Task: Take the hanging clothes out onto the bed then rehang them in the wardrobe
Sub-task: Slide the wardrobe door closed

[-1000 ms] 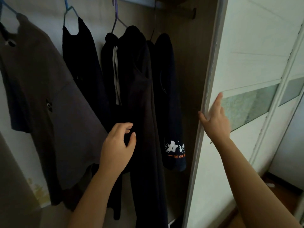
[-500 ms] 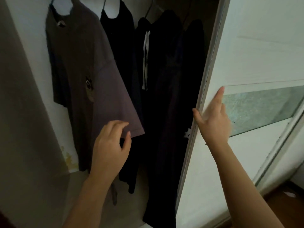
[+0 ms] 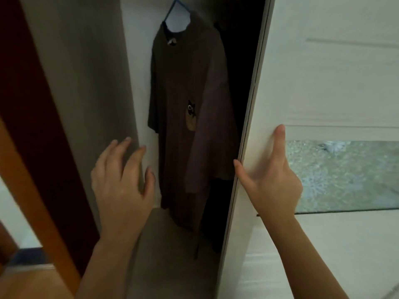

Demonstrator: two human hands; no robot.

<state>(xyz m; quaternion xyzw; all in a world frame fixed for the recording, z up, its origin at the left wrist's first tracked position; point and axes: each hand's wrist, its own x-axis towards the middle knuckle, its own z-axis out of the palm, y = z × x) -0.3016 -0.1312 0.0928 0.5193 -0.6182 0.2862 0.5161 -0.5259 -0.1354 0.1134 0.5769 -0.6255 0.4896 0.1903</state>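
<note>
A brown-grey T-shirt (image 3: 183, 100) with a small cat patch hangs on a blue hanger (image 3: 176, 7) inside the wardrobe's narrow opening. The dark clothes to its right are hidden behind the white sliding door (image 3: 323, 78). My right hand (image 3: 274, 182) presses flat on that door, thumb at its left edge, fingers straight. My left hand (image 3: 123, 186) hovers with fingers spread in front of the wardrobe's left side wall (image 3: 86, 83), holding nothing and just left of the shirt's hem.
A frosted glass panel (image 3: 345, 175) runs across the sliding door. A dark red and orange wooden frame (image 3: 32, 158) stands at the far left. The wardrobe floor (image 3: 168, 251) shows below the shirt.
The sliding door has moved left under my right hand, covering the dark clothes and narrowing the opening. My left hand drew back from the clothes toward the left wall.
</note>
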